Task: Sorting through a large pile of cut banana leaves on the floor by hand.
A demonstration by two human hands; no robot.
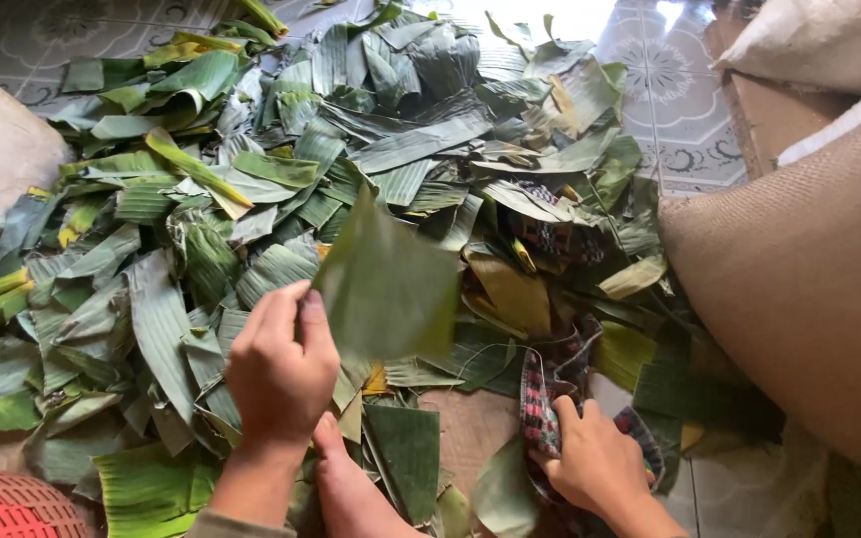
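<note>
Now | my left hand (281,374) pinches a cut green leaf piece (388,284), raised at centre | my right hand (598,460) grips a checkered cloth (542,399) at 5 o'clock | leaf heap (351,149) spreads 9 to 1 o'clock (seemingly mostly unsorted) | red basket (2,506) at 7 o'clock.

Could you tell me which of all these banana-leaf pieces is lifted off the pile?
The squarish green piece pinched by the left hand: it stands upright above the heap, while the others lie flat on the floor.

A home floor workspace: patterned floor tiles (670,95), heaped banana leaves (281,189), and a burlap sack (809,269).
</note>
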